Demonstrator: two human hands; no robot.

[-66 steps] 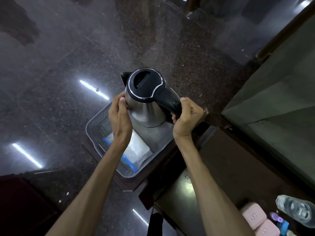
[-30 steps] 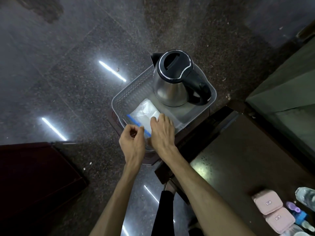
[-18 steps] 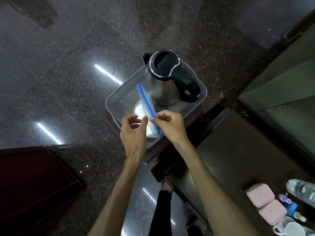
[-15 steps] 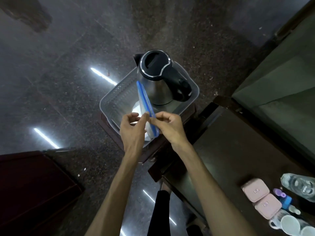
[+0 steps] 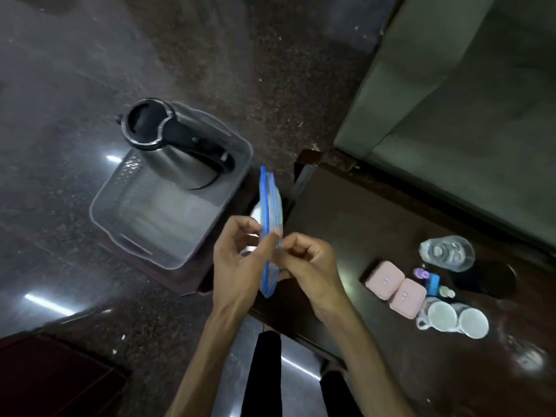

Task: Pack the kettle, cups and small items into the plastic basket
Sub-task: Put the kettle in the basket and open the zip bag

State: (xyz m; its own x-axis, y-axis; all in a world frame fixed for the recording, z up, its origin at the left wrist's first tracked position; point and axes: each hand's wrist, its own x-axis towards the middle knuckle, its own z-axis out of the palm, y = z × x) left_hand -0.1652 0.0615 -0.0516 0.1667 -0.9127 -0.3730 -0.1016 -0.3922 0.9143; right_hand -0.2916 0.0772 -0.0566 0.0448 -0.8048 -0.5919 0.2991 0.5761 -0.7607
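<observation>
A steel kettle (image 5: 168,152) with a black lid and handle stands in the far end of the grey plastic basket (image 5: 126,224). Between the basket and the dark table I hold a clear zip bag (image 5: 270,206) with a blue seal, upright. My left hand (image 5: 237,266) and my right hand (image 5: 304,266) pinch its top edge from either side. On the table at the right lie two pink cases (image 5: 394,287), two white cups (image 5: 457,320) and small bottles (image 5: 427,278).
A clear water bottle (image 5: 448,254) lies beside a black round base (image 5: 484,278) on the table (image 5: 361,224). The basket rests on a low dark stand. A green sofa (image 5: 466,100) fills the upper right. Polished stone floor lies to the left.
The kettle was set down in the basket and let go. Both hands then took the zip bag out of the basket and brought it right, toward the table.
</observation>
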